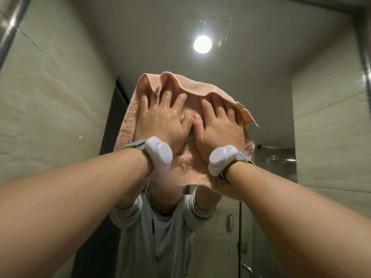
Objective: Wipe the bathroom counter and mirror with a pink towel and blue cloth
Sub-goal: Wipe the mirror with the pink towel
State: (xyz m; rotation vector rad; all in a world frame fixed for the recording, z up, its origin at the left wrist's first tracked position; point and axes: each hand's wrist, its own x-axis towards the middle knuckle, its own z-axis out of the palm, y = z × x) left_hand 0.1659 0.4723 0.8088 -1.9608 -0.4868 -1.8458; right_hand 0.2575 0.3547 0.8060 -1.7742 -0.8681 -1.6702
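Observation:
The mirror (251, 81) fills the view in front of me. A pink towel (187, 167) is spread flat against the glass at its middle. My left hand (160, 119) and my right hand (218, 123) press side by side on the towel with fingers spread and thumbs touching, and both hands look wet. The towel's upper edge folds over my fingertips. Each wrist carries a white sensor band. The blue cloth and the counter are out of view.
Water drops and streaks (224, 37) sit on the glass at the upper right, near the reflected ceiling lamp (202, 44). The mirror also reflects a person in a grey top (158, 233), tiled walls and a glass shower door (247, 247). A metal frame edge (364, 57) runs down the right.

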